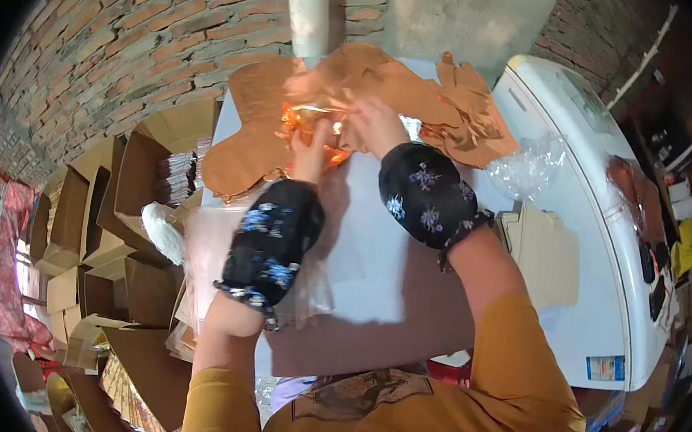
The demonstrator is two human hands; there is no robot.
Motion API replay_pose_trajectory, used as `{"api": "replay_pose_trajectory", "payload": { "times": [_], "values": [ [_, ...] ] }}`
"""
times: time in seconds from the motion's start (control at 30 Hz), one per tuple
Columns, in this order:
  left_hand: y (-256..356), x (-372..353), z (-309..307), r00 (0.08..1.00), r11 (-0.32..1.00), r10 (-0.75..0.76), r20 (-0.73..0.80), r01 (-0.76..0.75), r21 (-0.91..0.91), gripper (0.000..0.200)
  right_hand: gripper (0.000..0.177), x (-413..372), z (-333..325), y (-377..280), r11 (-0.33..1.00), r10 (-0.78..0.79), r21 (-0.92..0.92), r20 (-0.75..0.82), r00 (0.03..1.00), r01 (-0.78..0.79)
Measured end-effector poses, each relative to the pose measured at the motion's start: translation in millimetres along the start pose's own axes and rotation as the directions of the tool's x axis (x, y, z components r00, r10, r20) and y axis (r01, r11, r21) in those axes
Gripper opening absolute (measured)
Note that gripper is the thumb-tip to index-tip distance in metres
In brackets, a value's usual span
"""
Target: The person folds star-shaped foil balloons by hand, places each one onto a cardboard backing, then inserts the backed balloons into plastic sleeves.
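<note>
My left hand (310,154) is among shiny orange-copper foil (336,159), its fingers bent around part of it. Just to the right, my right hand (376,128) is closed on the crumpled edge of a copper-coloured sheet (312,90). Motion blurs the fingertips of both hands, and the foil between them catches bright light. Flat copper-brown sheets with rounded outlines (244,158) lie under and around the hands. More folded copper pieces (474,120) lie to the right. A clear plastic sheet (216,242) lies beneath my left forearm.
The white tabletop (367,259) has a brown board (376,342) along its near edge. Open cardboard boxes (139,181) crowd the left side. A white chest-like appliance (600,320) stands at right, with crumpled clear plastic (531,166) beside it. A pipe (306,11) and brick wall rise behind.
</note>
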State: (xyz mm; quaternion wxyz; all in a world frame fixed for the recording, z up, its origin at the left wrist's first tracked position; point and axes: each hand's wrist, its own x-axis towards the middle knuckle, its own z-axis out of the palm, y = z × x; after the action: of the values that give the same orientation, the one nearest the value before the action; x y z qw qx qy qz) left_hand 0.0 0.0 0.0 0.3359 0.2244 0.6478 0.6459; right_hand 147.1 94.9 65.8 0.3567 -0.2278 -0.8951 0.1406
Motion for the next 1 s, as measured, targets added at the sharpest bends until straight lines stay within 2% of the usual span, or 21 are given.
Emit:
{"api": "replay_pose_trajectory", "payload": {
  "times": [0.07, 0.1, 0.13, 0.23, 0.3, 0.33, 0.37, 0.4, 0.43, 0.47, 0.5, 0.57, 0.7, 0.73, 0.77, 0.8, 0.83, 0.87, 0.9, 0.93, 1.0],
  "values": [
    [37, -29, -16, 0.959, 0.905, -0.083, 0.271, 0.186, -0.383, 0.039, 0.016, -16, -15, -46, 0.959, -0.266, -0.117, -0.058, 0.962, 0.258],
    [57, -44, -24, 0.909, 0.799, -0.122, 0.398, 0.328, -0.504, 0.026, 0.012, -27, -25, -59, 0.967, -0.236, -0.117, -0.092, 0.967, 0.225],
    [54, -52, -36, 0.899, 0.848, -0.129, 0.418, 0.319, -0.424, 0.022, 0.010, -47, -24, -64, 0.949, -0.274, -0.157, 0.027, 0.961, 0.275],
    [46, -96, -73, 0.860, 0.930, -0.051, 0.508, 0.227, -0.290, 0.018, 0.034, -109, -56, -99, 0.975, -0.191, 0.114, 0.007, 0.982, 0.189],
    [46, -138, -95, 0.891, 0.855, -0.254, 0.376, 0.389, -0.344, 0.016, 0.048, -136, -72, -89, 0.986, -0.139, -0.104, -0.091, 0.986, 0.129],
    [42, -151, -107, 0.875, 0.836, -0.268, 0.403, 0.419, -0.354, 0.012, 0.068, -151, -80, -83, 0.965, 0.015, -0.263, 0.014, 1.000, -0.011],
    [73, -189, -98, 0.896, 0.842, -0.307, 0.322, 0.413, -0.347, 0.007, 0.072, -166, -84, -72, 0.968, 0.042, -0.249, 0.045, 0.998, -0.029],
    [58, -195, -107, 0.875, 0.847, -0.348, 0.335, 0.447, -0.288, 0.007, 0.076, -183, -83, -58, 0.971, 0.066, -0.233, 0.075, 0.995, -0.047],
    [33, -195, -119, 0.855, 0.848, -0.390, 0.343, 0.478, -0.229, 0.006, 0.078, -208, -79, -35, 0.972, 0.171, -0.198, 0.214, 0.962, -0.129],
    [-6, -188, -144, 0.841, 0.870, -0.357, 0.408, 0.458, -0.184, 0.006, 0.069, -224, -84, -29, 0.944, 0.191, -0.317, 0.320, 0.928, -0.085],
    [36, -220, -119, 0.859, 0.879, -0.393, 0.329, 0.456, -0.141, 0.007, 0.066, -239, -87, -18, 0.940, 0.149, -0.339, 0.306, 0.940, -0.039],
    [32, -231, -117, 0.836, 0.884, -0.436, 0.332, 0.467, -0.015, 0.007, 0.061, -261, -96, -11, 0.936, 0.147, -0.350, 0.299, 0.943, -0.035],
    [18, -238, -118, 0.864, 0.927, -0.327, 0.382, 0.215, 0.307, 0.016, 0.056, -269, -141, -35, 0.914, 0.313, -0.371, 0.387, 0.867, -0.165],
    [10, -241, -119, 0.896, 0.936, -0.238, 0.374, 0.109, 0.334, 0.018, 0.056, -265, -145, -43, 0.903, 0.356, -0.384, 0.425, 0.832, -0.190],
    [2, -242, -121, 0.917, 0.934, -0.142, 0.373, -0.001, 0.357, 0.021, 0.054, -254, -146, -49, 0.901, 0.352, -0.390, 0.407, 0.843, -0.188],
    [5, -240, -124, 0.899, 0.900, -0.211, 0.384, 0.025, 0.435, 0.023, 0.053, -240, -145, -55, 0.898, 0.352, -0.398, 0.390, 0.851, -0.189],
    [4, -240, -127, 0.907, 0.891, -0.157, 0.390, -0.041, 0.452, 0.024, 0.051, -223, -141, -60, 0.894, 0.351, -0.407, 0.370, 0.860, -0.189],
    [2, -241, -130, 0.911, 0.877, -0.104, 0.399, -0.105, 0.469, 0.024, 0.044, -196, -126, -65, 0.965, 0.173, -0.240, 0.289, 0.942, -0.103],
    [0, -243, -132, 0.911, 0.857, -0.054, 0.409, -0.168, 0.488, 0.024, 0.040, -163, -108, -75, 0.989, 0.124, -0.122, 0.327, 0.937, -0.089],
    [3, -244, -130, 0.916, 0.867, -0.091, 0.390, -0.119, 0.483, 0.023, 0.036, -128, -87, -87, 0.997, 0.072, -0.004, 0.358, 0.931, -0.076],
    [0, -247, -129, 0.918, 0.845, -0.070, 0.390, -0.153, 0.512, 0.024, 0.028, -68, -15, -95, 0.975, -0.147, 0.204, 0.275, 0.950, 0.092]
  ]
}}
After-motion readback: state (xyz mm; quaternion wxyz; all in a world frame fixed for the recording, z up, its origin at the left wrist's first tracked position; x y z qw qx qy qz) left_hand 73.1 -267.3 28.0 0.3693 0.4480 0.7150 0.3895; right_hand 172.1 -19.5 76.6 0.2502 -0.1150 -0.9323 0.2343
